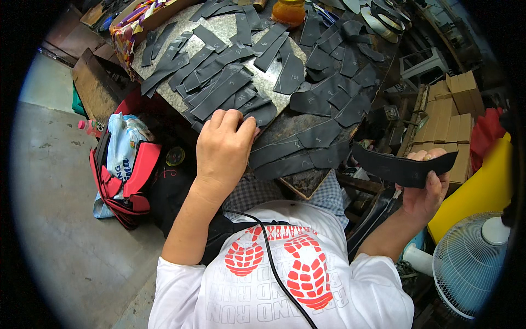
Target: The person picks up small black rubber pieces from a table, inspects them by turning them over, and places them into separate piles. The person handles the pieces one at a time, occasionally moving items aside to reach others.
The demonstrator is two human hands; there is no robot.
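My right hand (423,198), held out to the right, grips a long, slightly curved black strip (392,166) of leather-like material between thumb and fingers. My left hand (223,143) is closed, with its fingers curled at the near edge of a pile of cut black pieces (222,93). What those fingers hold, if anything, is hidden beneath them. Many of the pieces bear pale handwritten marks. Between my hands, larger black pieces (298,147) overlap at the near corner of the worktable.
An orange jar (287,12) stands at the far side of the grey tabletop (267,79). To the right are cardboard boxes (446,118), a yellow panel (471,186) and a white fan (474,263). Bags with red straps (139,170) sit at the left. A black cable (271,257) crosses my shirt.
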